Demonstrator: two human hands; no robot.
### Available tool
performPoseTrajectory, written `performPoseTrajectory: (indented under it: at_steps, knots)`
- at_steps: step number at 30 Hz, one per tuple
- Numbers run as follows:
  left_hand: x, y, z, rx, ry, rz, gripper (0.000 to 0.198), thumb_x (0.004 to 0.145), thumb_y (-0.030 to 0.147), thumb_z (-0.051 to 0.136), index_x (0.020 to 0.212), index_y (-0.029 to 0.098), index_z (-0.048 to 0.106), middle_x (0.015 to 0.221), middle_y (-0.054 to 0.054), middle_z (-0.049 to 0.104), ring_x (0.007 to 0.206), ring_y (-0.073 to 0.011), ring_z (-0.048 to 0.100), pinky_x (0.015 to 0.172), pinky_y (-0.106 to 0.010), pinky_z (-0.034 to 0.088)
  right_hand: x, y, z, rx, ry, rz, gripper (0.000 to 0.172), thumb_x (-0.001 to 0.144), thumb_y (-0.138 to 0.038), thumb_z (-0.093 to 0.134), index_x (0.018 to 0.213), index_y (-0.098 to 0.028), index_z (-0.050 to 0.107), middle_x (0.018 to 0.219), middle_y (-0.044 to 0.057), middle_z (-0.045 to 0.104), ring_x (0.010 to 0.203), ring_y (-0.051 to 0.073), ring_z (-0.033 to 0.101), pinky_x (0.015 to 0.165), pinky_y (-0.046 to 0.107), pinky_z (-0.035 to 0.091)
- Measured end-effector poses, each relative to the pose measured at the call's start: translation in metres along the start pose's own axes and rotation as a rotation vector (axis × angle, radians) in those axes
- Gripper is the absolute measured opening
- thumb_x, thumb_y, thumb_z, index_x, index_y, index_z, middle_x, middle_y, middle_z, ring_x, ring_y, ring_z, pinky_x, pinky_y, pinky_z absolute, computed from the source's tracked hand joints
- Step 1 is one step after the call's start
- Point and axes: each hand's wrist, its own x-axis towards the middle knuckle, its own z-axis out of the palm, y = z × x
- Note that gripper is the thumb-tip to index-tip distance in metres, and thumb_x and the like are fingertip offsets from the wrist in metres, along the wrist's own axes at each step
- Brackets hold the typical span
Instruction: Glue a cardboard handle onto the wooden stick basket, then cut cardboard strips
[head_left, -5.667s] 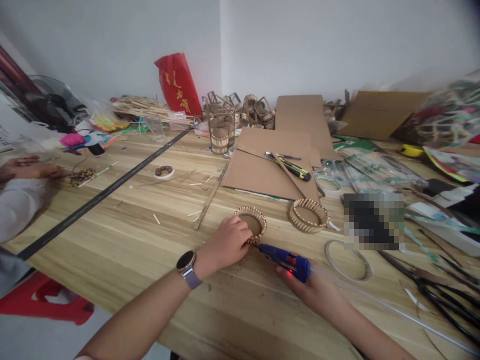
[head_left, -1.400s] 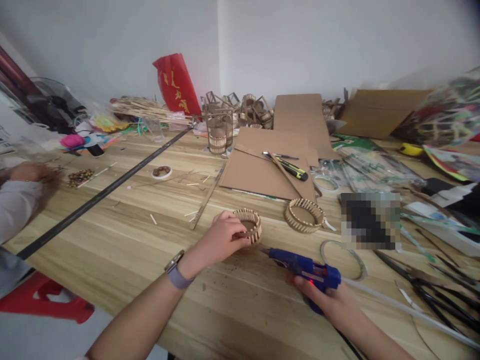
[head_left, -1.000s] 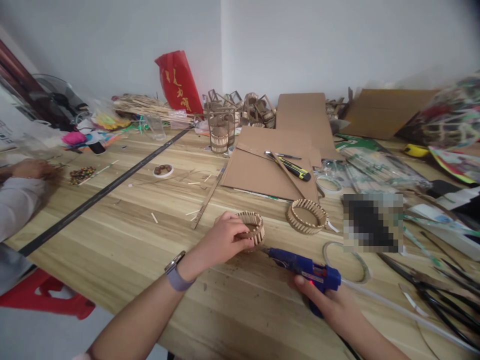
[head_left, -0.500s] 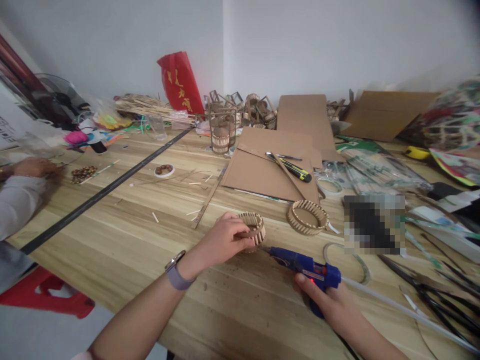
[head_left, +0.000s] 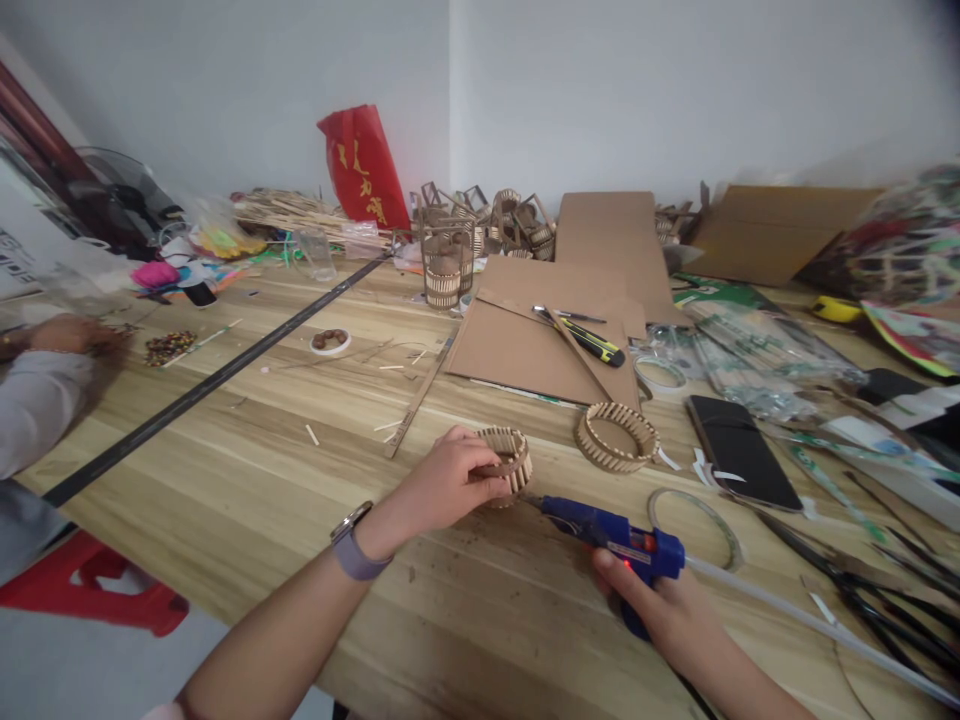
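My left hand, with a watch on its wrist, is closed on a small ring of short wooden slats; the fingers hide its left side. In my right hand is a blue hot glue gun, its nozzle pointing left at the lower edge of the ring. A small red light glows on the gun, and a long white glue stick runs out of its back. A second slatted ring lies on the table just beyond the gun. Whether the nozzle touches the held ring I cannot tell.
Behind lie cardboard sheets with a utility knife. To the right are a phone, a tape roll and black-handled scissors. A co-worker's hand rests at the far left. Slatted baskets stand at the back.
Both hands, the ring and the glue gun keep nearly the same places. The view has shifted very slightly.
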Motion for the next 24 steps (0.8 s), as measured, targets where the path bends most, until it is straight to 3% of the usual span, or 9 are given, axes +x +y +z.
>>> performPoseTrajectory:
  at_steps: [11,18,24]
  knots:
    - [0.0,-0.002,0.001,-0.032,0.026,0.025,0.027,0.085,0.023,0.069,0.064,0.018,0.053,0.071,-0.001,0.059,0.089,-0.0199,0.052,0.079,-0.028,0.04,-0.003,-0.003,0.002,-0.046,0.077,0.008,0.047,0.078,-0.063,0.05,0.052,-0.024,0.048,0.049,-0.003,0.045,0.048,0.014,0.041,0.048,0.028,0.038]
    - [0.0,-0.003,0.002,-0.035,0.025,0.043,0.03,0.085,0.022,0.068,0.062,0.017,0.05,0.069,0.0,0.057,0.087,-0.0195,0.051,0.079,-0.028,0.039,0.002,0.005,0.0,-0.083,0.076,-0.082,0.048,0.079,-0.062,0.05,0.05,-0.025,0.047,0.045,-0.003,0.044,0.046,0.016,0.043,0.05,0.029,0.044]
    - [0.001,-0.004,0.003,-0.023,0.03,0.041,0.03,0.084,0.022,0.069,0.062,0.018,0.049,0.068,0.0,0.057,0.087,-0.0199,0.051,0.077,-0.028,0.039,0.007,0.015,0.0,-0.109,0.095,-0.15,0.045,0.079,-0.062,0.05,0.055,-0.025,0.056,0.044,-0.002,0.046,0.051,0.019,0.05,0.051,0.03,0.048]
